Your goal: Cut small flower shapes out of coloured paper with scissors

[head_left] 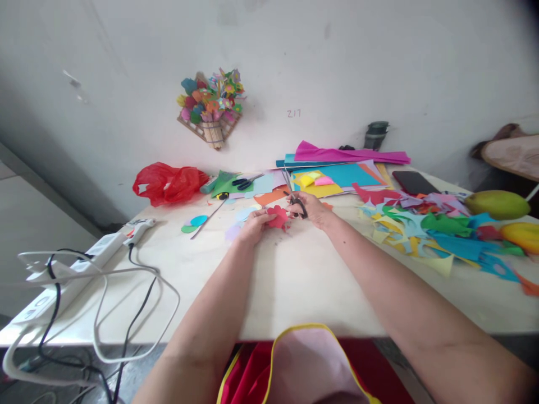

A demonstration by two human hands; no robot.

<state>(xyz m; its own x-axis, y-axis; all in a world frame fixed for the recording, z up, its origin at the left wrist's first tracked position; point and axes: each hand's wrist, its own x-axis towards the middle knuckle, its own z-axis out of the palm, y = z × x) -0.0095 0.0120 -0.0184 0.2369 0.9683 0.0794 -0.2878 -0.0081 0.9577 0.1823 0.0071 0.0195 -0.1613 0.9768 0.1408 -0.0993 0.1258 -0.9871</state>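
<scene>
Between the fingers of my left hand [255,225] is a red paper flower [277,216] with a scalloped edge, held just above the table. My right hand [314,210] is closed around a pair of scissors [300,206] with black handles; their blades point up and away from me, toward the back of the table. Fingertips of the right hand come close to the flower's right side, and I cannot tell whether they touch it. Small red scraps lie on the tabletop under the flower. Pale paper pieces are partly hidden behind the left hand.
Paper offcuts [421,224] pile up at the right, beside a green-yellow mango [497,205] and a phone [415,182]. Coloured sheets [349,175] lie at the back. A red plastic bag [170,184], black scissors [244,182] and a power strip [96,252] with cables are on the left.
</scene>
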